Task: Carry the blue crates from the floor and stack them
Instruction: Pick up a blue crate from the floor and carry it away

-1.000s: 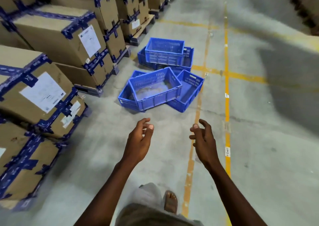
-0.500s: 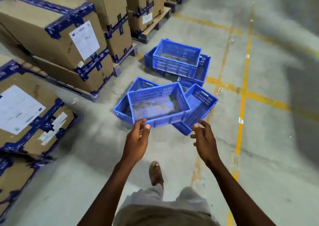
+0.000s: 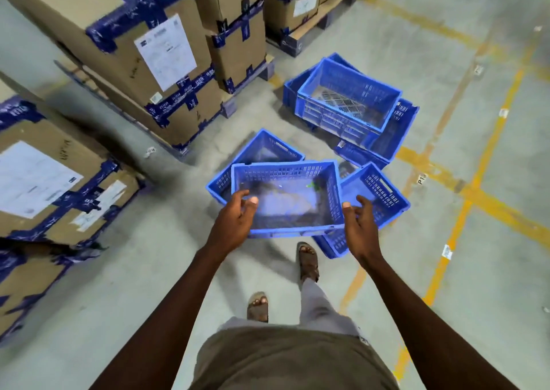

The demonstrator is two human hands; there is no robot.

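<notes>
Crate (image 3: pixel 285 199) between hands, ungripped.

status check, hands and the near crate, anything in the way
Left hand and right hand open, reaching at near crate, no grip yet. It rests on two other crates. Nothing blocking.
</notes>
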